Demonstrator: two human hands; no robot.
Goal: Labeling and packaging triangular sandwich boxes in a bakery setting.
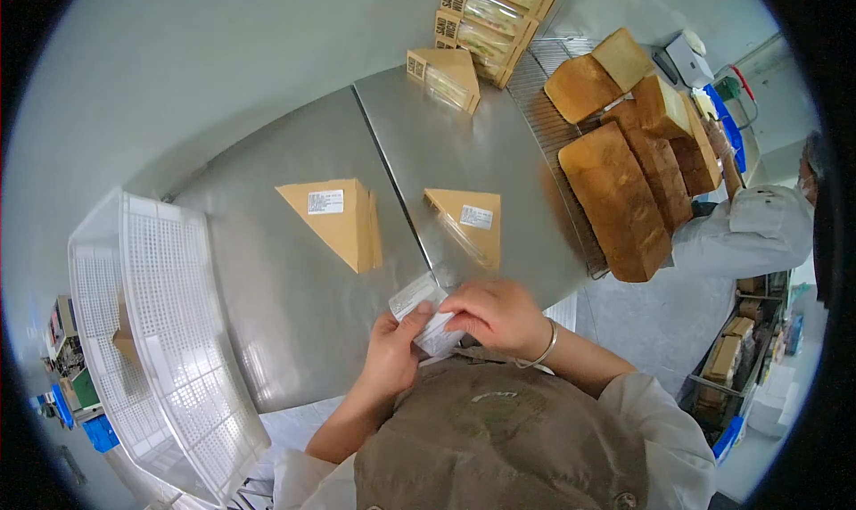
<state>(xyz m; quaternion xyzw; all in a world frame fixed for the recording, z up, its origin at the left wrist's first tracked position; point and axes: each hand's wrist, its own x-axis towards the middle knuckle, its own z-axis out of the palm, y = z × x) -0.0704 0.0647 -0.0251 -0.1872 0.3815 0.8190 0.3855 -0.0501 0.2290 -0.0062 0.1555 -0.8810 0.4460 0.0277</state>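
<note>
My left hand [394, 356] grips a strip of white printed labels [416, 298] close to my apron, thumb on top. The thumb and fingers of my right hand [498, 315] pinch the strip's right side; what lies under those fingers is hidden. Beyond my hands, two triangular kraft sandwich boxes lie on the steel table [294, 323]. The left box [341, 232] bears a white label [326, 202]. Another label [476, 217] is on the right box [485, 239], whose clear window faces lower left.
A white perforated plastic crate [180, 323] stands at the left. Windowed sandwich boxes [491, 25] are stacked at the back, with one box [448, 75] before them. Several bread loaves [612, 196] sit on a wire rack [545, 102] at right, near a co-worker's white sleeve [742, 236].
</note>
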